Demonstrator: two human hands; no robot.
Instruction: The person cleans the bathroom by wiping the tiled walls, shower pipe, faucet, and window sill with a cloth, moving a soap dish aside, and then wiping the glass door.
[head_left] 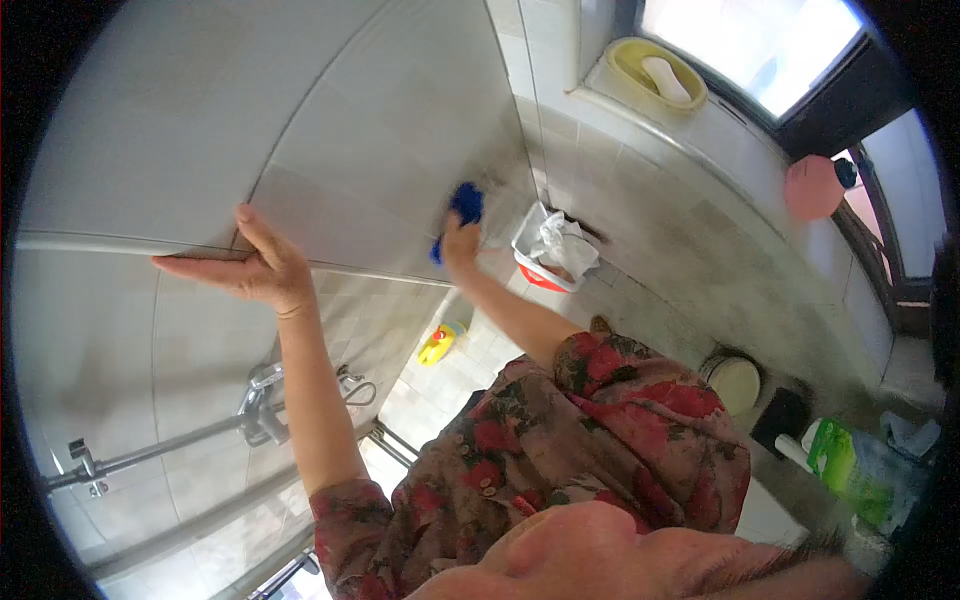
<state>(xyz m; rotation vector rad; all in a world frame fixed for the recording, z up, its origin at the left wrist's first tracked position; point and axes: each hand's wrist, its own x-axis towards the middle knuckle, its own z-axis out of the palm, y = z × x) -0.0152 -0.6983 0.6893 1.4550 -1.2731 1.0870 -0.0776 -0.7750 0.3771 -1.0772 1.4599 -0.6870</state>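
Observation:
A dark blue cloth (466, 204) is pressed against the pale tiled wall panel (380, 150) near its lower corner. My right hand (461, 243) holds this cloth, its fingers over it. At the left, my left hand (262, 268) rests on the edge of the panel, thumb and fingers spread apart, holding nothing loose. Part of the blue cloth hangs out below my right hand. Just right of that hand, a white and red bin (522, 240) stands on the floor with white crumpled paper (560, 243) in it.
A yellow bottle (437, 343) stands on the floor below my right forearm. Shower fittings (262, 405) are at the lower left. On the window ledge sit a yellow soap dish (630, 62) and a pink bottle (812, 188). A green package (850, 465) is at the lower right.

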